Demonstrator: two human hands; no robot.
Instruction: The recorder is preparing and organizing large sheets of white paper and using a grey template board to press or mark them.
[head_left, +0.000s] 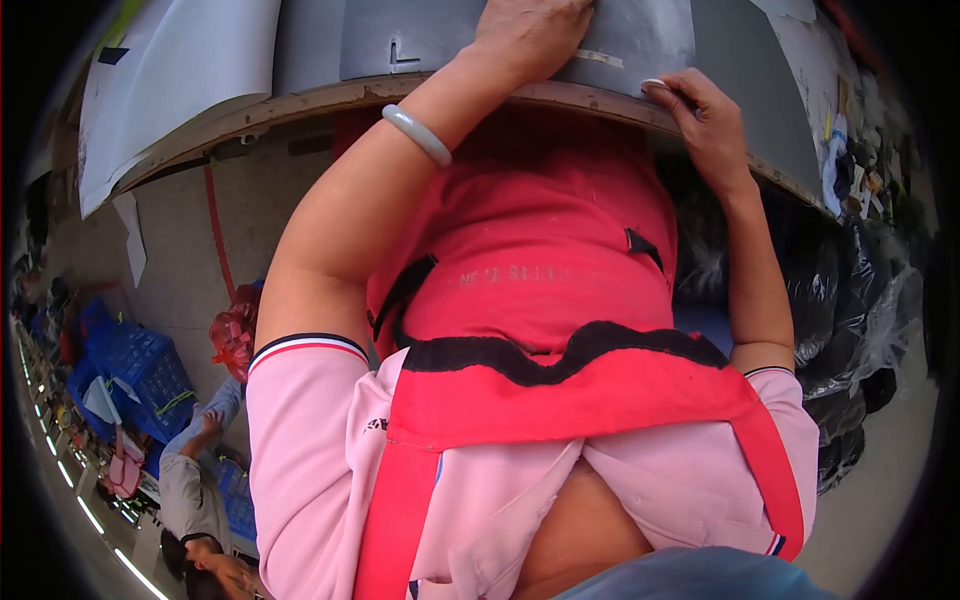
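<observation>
My left hand (pixel 530 38), below a pale bangle (pixel 417 134), lies over a dark grey sheet (pixel 655 30) on the work table. Its fingers run out of view at the top, so what they hold does not show. To the right, at the table's front edge (pixel 570 96), my right hand (pixel 712 120) is closed in a pinch. Between thumb and forefinger is a small white flat piece (pixel 653 84), close to the sheet's near edge. A short pale strip (pixel 600 59) lies on the sheet between the hands, and a black L-shaped mark (pixel 402 56) shows left of them.
A large white sheet (pixel 190 85) curls over the table's left end. Black plastic bags (pixel 815 290) stand below on the right. On the floor at left are blue crates (pixel 150 370) and a red bag (pixel 236 330). Another person (pixel 200 500) is nearby at lower left.
</observation>
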